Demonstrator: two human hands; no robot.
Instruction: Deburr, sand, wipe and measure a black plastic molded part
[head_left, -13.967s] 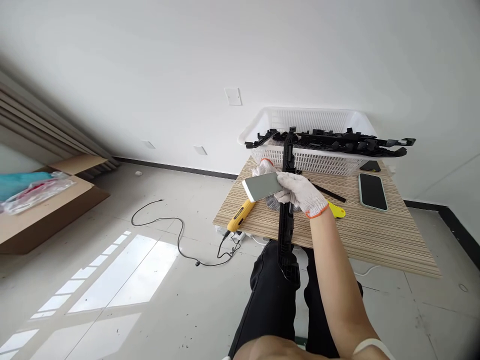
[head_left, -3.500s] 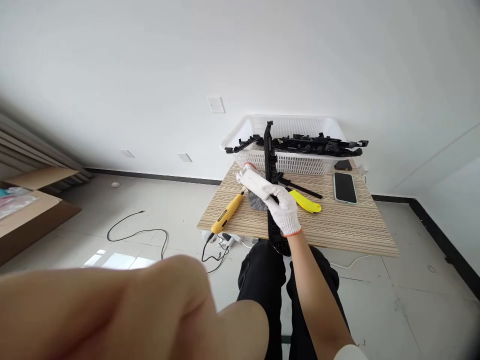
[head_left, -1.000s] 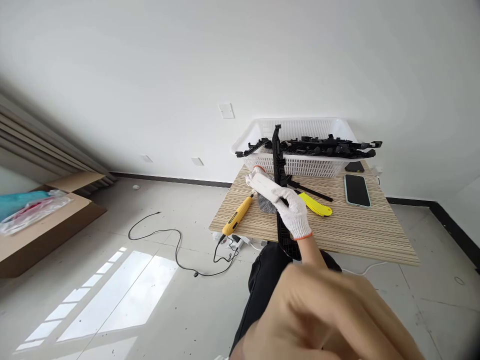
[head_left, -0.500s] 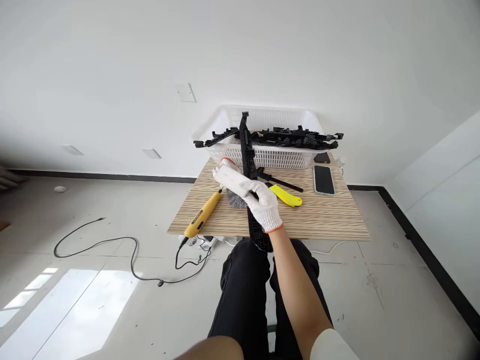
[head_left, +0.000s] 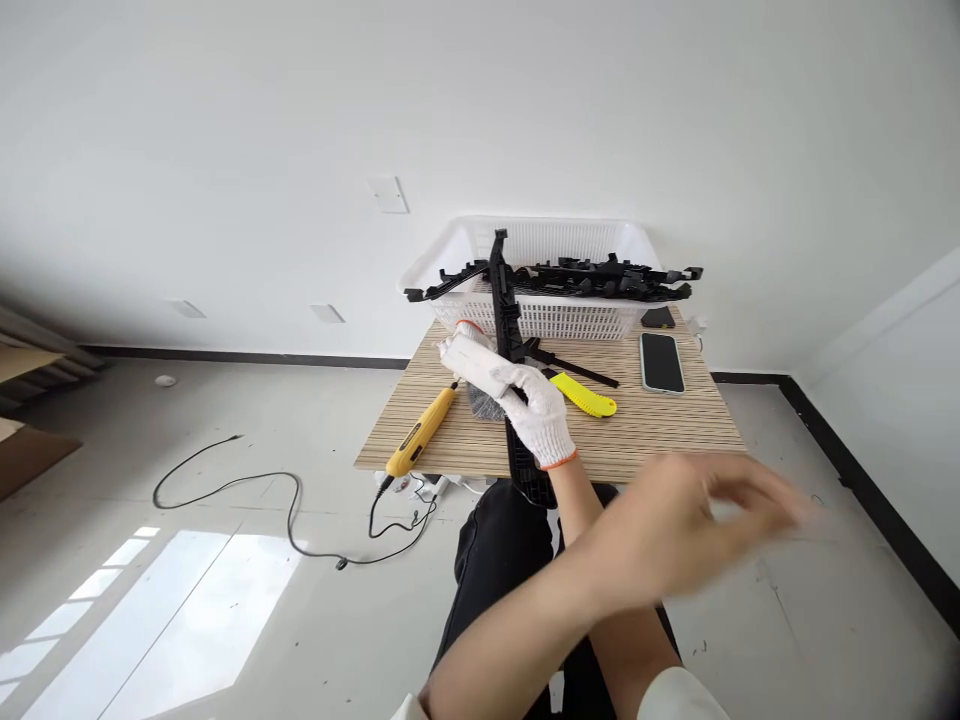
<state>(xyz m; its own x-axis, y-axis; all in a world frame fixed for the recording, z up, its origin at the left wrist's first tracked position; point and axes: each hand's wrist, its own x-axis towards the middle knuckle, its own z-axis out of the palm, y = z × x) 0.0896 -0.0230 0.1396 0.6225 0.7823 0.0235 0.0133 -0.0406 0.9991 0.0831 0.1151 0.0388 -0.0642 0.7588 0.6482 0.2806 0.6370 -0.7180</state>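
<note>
My right hand (head_left: 538, 420), in a white knit glove with an orange cuff, is closed round a pale grey-white block (head_left: 472, 358). The block lies against a long black plastic part (head_left: 504, 300) that slants from my lap up to the basket. A bit of white glove fabric with an orange edge (head_left: 469, 330) shows at the block's far end. My left hand (head_left: 697, 515) is bare and sweeps across in front of my right forearm. It is smeared by motion, holds nothing I can see, and its fingers are not readable.
A white slatted basket (head_left: 450, 255) with several black plastic parts stands at the back of the striped wooden table (head_left: 675, 430). Also there: a yellow corded tool (head_left: 420, 440), a yellow knife (head_left: 589, 398), a phone (head_left: 660, 362) and a grey pad (head_left: 484, 405). A black cable (head_left: 247, 485) lies on the floor.
My bare left hand has swept up from the bottom edge to the right, across my right forearm. My right hand keeps its grip on the block at the black part. The view shifted a little.
</note>
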